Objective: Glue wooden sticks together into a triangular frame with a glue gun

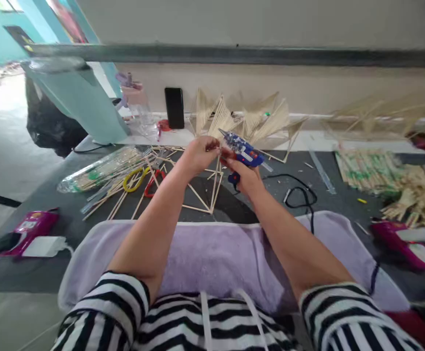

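My right hand (247, 176) is wrapped round a blue glue gun (244, 150), whose nozzle points up and to the left. Close beside it, my left hand (200, 155) has its fingers pinched together near the top of a wooden stick frame; what lies between the fingertips is too small to make out. The stick frame (212, 197) stands on the grey table under both hands. Its sticks form triangles. Behind the hands, more stick structures (222, 117) with fanned rows of sticks lean along the wall.
Yellow-handled scissors (134, 180), a red handle (154, 184) and loose sticks lie left. A phone (175, 108) leans on the wall. A black cord (302, 187) curls right, near stick bundles (369, 165). A purple cloth (216, 258) covers the near edge.
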A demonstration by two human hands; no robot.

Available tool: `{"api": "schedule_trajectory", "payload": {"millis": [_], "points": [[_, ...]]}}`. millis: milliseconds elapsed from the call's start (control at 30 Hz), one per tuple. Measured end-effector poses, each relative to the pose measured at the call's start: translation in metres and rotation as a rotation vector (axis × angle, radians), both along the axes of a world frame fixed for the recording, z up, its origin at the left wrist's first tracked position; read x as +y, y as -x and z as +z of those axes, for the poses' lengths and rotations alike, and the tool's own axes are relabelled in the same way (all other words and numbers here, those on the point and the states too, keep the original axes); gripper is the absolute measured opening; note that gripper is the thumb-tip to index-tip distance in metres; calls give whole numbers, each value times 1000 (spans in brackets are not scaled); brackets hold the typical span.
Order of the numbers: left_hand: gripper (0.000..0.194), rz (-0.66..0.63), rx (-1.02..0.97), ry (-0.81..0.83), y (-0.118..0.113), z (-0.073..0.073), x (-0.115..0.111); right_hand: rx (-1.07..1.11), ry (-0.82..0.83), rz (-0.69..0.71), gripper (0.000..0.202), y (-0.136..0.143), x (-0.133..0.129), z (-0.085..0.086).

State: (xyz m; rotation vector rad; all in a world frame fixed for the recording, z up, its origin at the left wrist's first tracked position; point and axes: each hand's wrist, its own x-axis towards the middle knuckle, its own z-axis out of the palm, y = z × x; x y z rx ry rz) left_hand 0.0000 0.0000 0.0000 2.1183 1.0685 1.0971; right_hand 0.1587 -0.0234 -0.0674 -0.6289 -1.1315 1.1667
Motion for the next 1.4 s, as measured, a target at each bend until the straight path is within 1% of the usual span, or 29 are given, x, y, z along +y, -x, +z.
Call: {"api": "schedule_trajectory", "payload": {"millis": [133,267,467,600,767,833,967,1167,1400], "points": [[7,17,-10,23,0,-3,0,-6,26,-32,21,-1,2,-3],[8,26,-17,48,0,-3,-3,7,30,-32,29,1,1,-2],[9,5,-17,63,-1,-2,-6,9,58,-27,26,4,-2,3],[9,13,-34,71,-2,-2,-6,-8,54,-33,24,4,-1,1],[8,-11,-77,52,-2,-3,-6,17,42,-25,17,5,-2,2],[8,-7,-83,46,-2,-3,-5,14,50,-24,18,5,-3,3],[9,19,-58,55,-1,-3,-5,-12,62,-39,27,5,-2,3],[10,-11,-70,38,0,-2,-5,28,32,-6,16,5,-1,1],[9,0,-30,58,-1,-3,-5,-15,69,-36,25,4,-2,2]]}}
